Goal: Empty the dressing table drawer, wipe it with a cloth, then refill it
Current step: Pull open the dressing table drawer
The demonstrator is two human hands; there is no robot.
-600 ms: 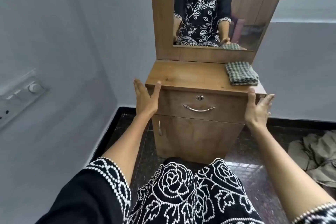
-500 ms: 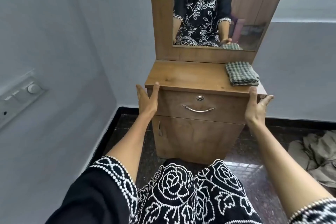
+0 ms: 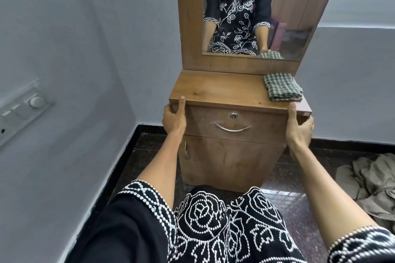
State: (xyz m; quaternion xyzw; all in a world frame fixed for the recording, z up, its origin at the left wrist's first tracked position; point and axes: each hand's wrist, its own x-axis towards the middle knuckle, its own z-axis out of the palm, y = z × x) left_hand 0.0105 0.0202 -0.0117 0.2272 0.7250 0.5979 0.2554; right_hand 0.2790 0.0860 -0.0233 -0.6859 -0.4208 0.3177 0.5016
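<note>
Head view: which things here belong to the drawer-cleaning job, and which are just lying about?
Belongs to the job:
- drawer, closed
- checked cloth, folded on the tabletop's right
- left hand and right hand, gripping the tabletop's front corners

Just lying about:
- crumpled beige fabric on the floor
- wall switch panel
- mirror

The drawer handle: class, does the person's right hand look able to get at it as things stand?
Probably yes. The drawer handle is bare, nothing in front of it; the right hand grips the tabletop's corner beside it and must let go first.
</note>
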